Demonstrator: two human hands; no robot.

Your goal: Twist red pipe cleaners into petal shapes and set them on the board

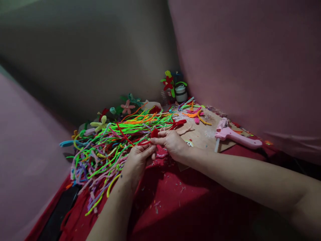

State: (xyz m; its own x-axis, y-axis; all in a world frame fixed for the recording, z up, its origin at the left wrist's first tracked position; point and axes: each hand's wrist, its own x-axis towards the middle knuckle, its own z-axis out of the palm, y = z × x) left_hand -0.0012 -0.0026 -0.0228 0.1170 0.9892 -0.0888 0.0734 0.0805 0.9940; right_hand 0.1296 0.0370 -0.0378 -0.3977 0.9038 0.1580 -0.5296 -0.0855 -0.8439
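Pinching a red fuzzy piece with closed fingertips, the right hand meets the left hand, which also grips red material, above the middle of the red-covered table. Beside them, a heap of coloured fuzzy stems spreads toward the table's left edge. A pink glue gun lies across the cardboard's right edge; a white jar stands near the table's far corner.

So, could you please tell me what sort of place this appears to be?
It looks like a small craft corner, judging by the loose heap of multicoloured fuzzy pipe cleaners, the pink plastic glue gun and the fuzzy red petalled flower at the back.
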